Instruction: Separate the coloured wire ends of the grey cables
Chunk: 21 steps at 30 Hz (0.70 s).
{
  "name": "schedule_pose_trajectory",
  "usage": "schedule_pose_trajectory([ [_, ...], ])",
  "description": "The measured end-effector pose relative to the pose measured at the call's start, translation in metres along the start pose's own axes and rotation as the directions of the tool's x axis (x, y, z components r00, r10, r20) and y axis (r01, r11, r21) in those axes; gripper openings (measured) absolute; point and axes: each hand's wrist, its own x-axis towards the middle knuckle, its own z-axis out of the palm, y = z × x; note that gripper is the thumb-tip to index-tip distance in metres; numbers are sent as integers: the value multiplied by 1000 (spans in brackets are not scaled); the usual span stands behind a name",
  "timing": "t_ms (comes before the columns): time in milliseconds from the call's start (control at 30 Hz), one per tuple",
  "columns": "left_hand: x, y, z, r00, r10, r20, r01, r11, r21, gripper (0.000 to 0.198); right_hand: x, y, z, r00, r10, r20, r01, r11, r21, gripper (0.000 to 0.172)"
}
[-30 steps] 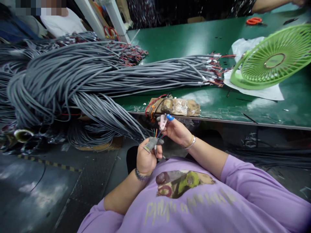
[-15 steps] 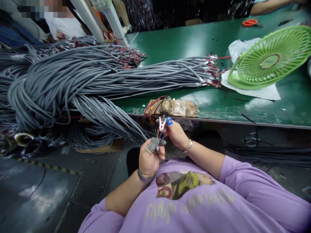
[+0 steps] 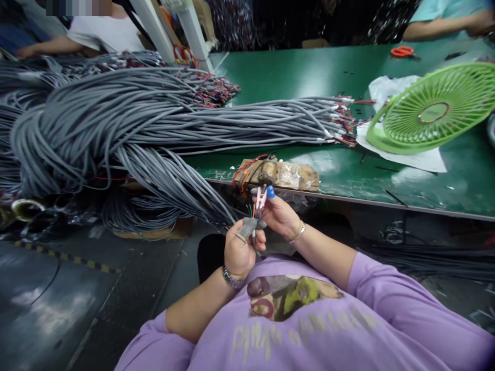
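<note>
Your left hand (image 3: 237,252) is closed on the end of a grey cable (image 3: 250,223). The thumb, in a grey cover, presses it down, and thin coloured wires (image 3: 251,210) fan up out of the grip. Your right hand (image 3: 281,216) pinches a pink clip (image 3: 261,196) with a blue-capped fingertip. The clip's tip is right at those wires, but whether it touches them is too small to tell. You hold both hands close together over your lap, just below the front edge of the green desk (image 3: 309,72). On that edge, just above the clip, sits a taped wooden block (image 3: 288,174). A thick bundle of grey cables (image 3: 154,113) lies across the desk and spills off its left end. A green fan (image 3: 433,108) leans at the right, well apart from your hands.
</note>
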Motion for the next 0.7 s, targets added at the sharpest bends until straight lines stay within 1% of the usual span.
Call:
schedule_pose_trajectory([
  [133, -1, -2, -2, 1000, -26, 4, 26, 1000, -3, 25, 0, 0, 1, 999, -16, -35, 16, 1000, -6, 35],
  [233, 0, -4, -3, 999, -34, 0, 34, 999, 3, 25, 0, 1, 0, 999, -26, -38, 25, 999, -28, 36],
  [400, 0, -5, -4, 1000, -15, 2, 15, 1000, 26, 25, 0, 2, -3, 999, -14, -41, 13, 999, -35, 37],
  [533, -1, -7, -6, 1000, 19, 24, -20, 999, 36, 26, -2, 3, -3, 1000, 17, -10, -17, 1000, -4, 40],
  [700, -7, -9, -10, 996, 62, 63, -66, 996, 61, 27, -5, 1, -5, 997, 64, 34, -64, 998, 1, 48],
])
